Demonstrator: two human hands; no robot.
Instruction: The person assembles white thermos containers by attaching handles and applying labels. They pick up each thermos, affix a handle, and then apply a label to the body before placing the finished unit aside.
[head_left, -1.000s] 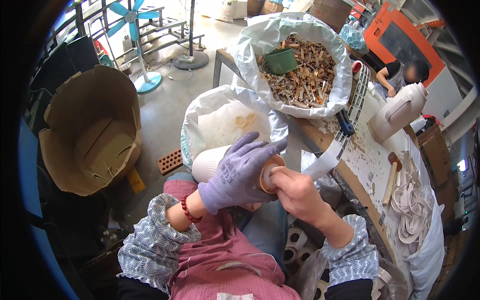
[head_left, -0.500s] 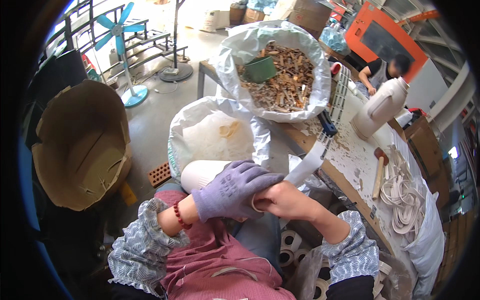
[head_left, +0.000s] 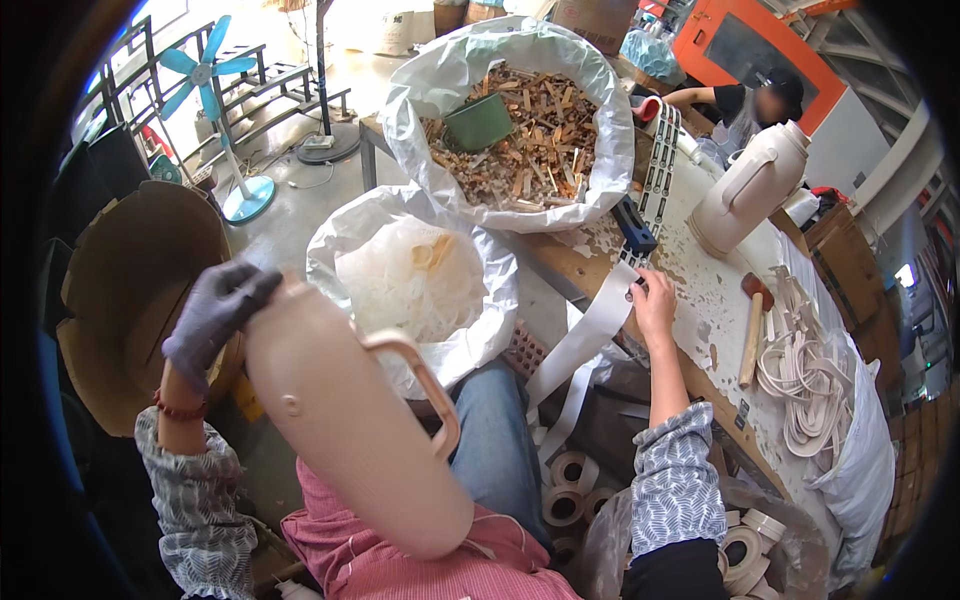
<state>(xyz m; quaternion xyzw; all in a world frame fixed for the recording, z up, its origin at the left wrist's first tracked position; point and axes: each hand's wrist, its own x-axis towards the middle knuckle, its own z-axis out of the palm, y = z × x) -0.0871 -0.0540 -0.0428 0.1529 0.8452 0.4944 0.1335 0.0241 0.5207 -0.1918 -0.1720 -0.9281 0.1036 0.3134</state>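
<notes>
Head view, from my left: the open cardboard tub stands on the floor, its inside too dim for me to make out. In front of it, my gloved left hand is closed on the neck end of a beige flask. A second ago both my hands met at the mouth of this flask, low between them; now the left alone holds it, slanted over my lap with its handle to the right, and I judge that the work at its mouth has paused. Just past it, the lower white sack holds pale, see-through scraps with a yellowish piece on top. Behind and right of that, the upper white sack is well filled with brown scraps, a green tub sitting among them. A white strip slopes up to the table, where my bare right hand, now away from the flask, seems to pinch its upper end; to me that means each hand has its own thing. Farther right, a second flask stands on the table, its contents hidden.
</notes>
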